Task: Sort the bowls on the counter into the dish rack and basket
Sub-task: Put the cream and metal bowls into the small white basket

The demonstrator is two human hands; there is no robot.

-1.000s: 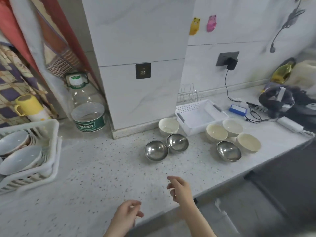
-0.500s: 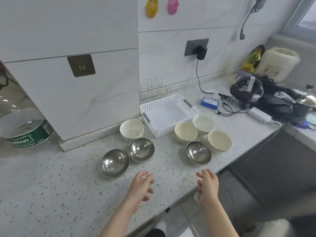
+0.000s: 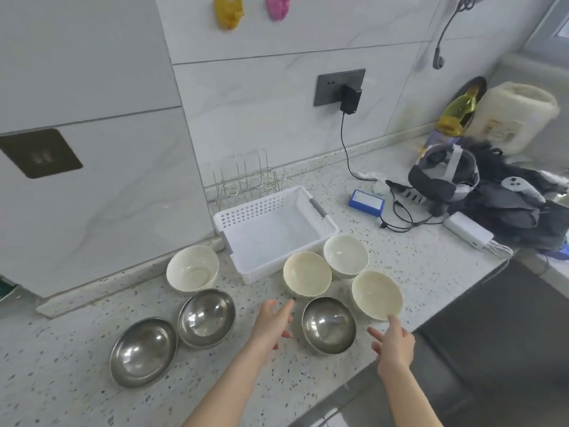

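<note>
While I look down through the head camera, I take the white basket (image 3: 274, 232) as my landmark on the speckled counter (image 3: 77, 380).

Left hand: my left hand (image 3: 271, 325) is in front of the basket, fingers straight and spread, holding nothing; it is just left of the nearest steel bowl (image 3: 328, 325), and I cannot tell if it touches it.
Right hand: my right hand (image 3: 394, 343) is in front and right of the basket, fingers loose and apart, holding nothing; one fingertip is at the near rim of the right cream bowl (image 3: 377, 294).
Cream bowls: the middle cream bowl (image 3: 307, 274) and the white bowl (image 3: 345, 256) stand just in front of the basket; the left white bowl (image 3: 192, 268) stands just left of it.
Steel bowls: the middle steel bowl (image 3: 207, 317) and the far-left steel bowl (image 3: 143, 351) are in front and left of the basket, touching each other.
Dish rack: the wire dish rack (image 3: 246, 177) stands directly behind the basket, against the wall.
Basket: I see nothing inside it.
Other things: a blue box (image 3: 366, 202) and a headset (image 3: 443, 177) lie to the right of the basket.
</note>
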